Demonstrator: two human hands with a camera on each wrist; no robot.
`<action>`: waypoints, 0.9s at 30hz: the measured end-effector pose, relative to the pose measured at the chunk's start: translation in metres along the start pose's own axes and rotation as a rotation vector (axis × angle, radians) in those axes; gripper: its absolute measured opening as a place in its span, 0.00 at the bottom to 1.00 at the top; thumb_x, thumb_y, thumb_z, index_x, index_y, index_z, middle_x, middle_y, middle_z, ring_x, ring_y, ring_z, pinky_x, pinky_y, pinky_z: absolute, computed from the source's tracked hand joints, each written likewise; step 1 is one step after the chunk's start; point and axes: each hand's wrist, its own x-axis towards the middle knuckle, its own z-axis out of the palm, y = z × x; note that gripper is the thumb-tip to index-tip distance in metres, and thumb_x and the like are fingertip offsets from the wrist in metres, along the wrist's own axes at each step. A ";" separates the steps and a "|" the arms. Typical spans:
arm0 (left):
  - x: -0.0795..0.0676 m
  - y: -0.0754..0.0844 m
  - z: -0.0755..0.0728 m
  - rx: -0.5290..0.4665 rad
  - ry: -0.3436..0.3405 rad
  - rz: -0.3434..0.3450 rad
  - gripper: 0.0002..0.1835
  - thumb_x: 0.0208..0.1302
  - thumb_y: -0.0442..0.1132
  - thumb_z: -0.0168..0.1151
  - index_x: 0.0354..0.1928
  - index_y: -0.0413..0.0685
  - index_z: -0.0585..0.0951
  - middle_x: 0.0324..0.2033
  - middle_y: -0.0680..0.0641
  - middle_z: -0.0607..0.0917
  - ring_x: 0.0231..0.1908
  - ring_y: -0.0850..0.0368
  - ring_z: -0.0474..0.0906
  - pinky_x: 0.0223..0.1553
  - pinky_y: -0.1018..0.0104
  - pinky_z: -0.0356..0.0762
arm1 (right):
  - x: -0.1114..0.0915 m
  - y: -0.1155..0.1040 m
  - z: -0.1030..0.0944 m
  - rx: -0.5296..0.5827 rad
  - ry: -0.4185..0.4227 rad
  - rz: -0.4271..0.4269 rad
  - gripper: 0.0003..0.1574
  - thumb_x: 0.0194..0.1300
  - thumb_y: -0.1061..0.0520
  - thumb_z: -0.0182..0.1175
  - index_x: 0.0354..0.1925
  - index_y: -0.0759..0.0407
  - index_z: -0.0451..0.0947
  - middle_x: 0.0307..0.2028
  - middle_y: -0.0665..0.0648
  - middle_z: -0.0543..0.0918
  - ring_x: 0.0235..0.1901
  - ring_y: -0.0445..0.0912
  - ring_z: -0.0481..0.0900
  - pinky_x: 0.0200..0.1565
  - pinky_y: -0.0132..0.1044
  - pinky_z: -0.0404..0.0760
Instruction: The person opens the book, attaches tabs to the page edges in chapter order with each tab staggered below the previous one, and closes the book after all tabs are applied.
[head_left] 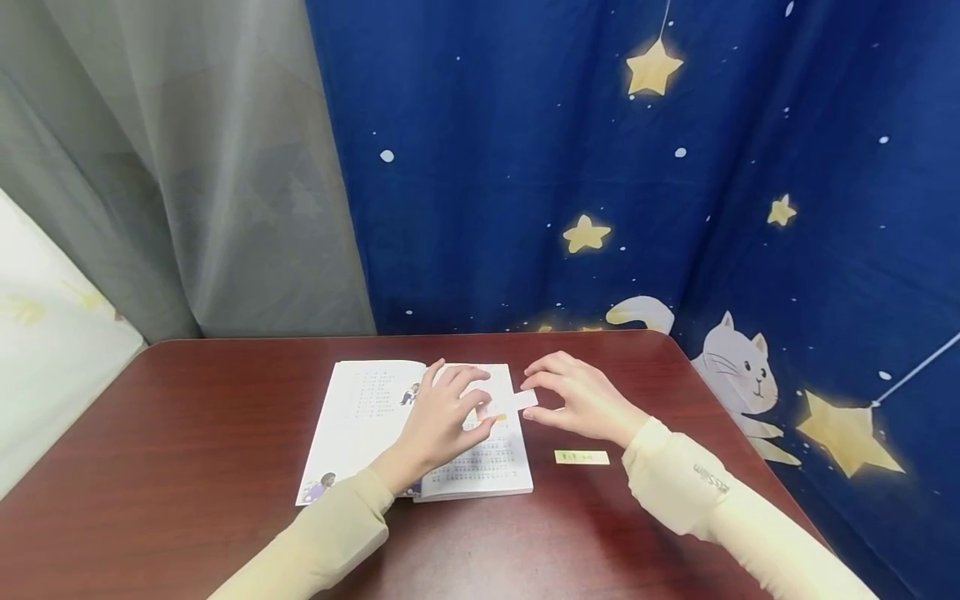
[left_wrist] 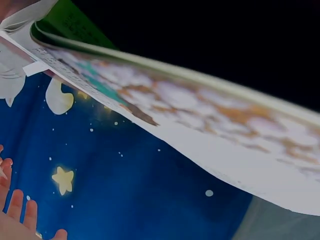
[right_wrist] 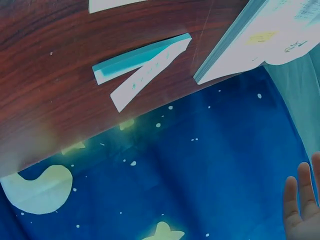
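Observation:
An open book (head_left: 472,467) lies on the table with text and small drawings on its pages. Over its right page is my left hand (head_left: 442,417), thumb and forefinger apart. Near that thumb an orange-yellow strip (head_left: 492,417) shows on the page, also seen as a yellow strip (right_wrist: 261,37) in the right wrist view. Just right of the book is my right hand (head_left: 579,397), its thumb and fingers apart around a white paper strip (head_left: 528,400). That folded strip (right_wrist: 150,70) looks white and teal in the right wrist view; whether a finger touches it I cannot tell.
A pale yellow strip with writing (head_left: 582,457) lies on the brown table (head_left: 187,433), right of the book. Behind the table hang a grey curtain (head_left: 225,167) and a blue curtain with stars (head_left: 510,167). A coloured, blurred book surface (left_wrist: 200,105) fills much of the left wrist view.

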 end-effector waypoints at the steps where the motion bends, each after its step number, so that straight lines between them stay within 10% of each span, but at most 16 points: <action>1: -0.001 0.000 -0.001 -0.003 -0.005 -0.001 0.07 0.44 0.45 0.62 0.25 0.52 0.77 0.43 0.49 0.76 0.46 0.53 0.68 0.55 0.46 0.49 | -0.001 0.000 0.000 0.001 0.011 -0.009 0.20 0.47 0.44 0.65 0.39 0.51 0.78 0.43 0.48 0.75 0.45 0.42 0.69 0.45 0.37 0.70; 27: -0.009 0.005 -0.005 -0.027 -0.080 0.026 0.09 0.42 0.47 0.62 0.24 0.53 0.76 0.43 0.50 0.76 0.48 0.52 0.67 0.53 0.44 0.50 | -0.003 -0.010 0.004 -0.053 0.028 -0.153 0.07 0.48 0.52 0.65 0.24 0.50 0.76 0.37 0.52 0.75 0.41 0.45 0.70 0.39 0.38 0.72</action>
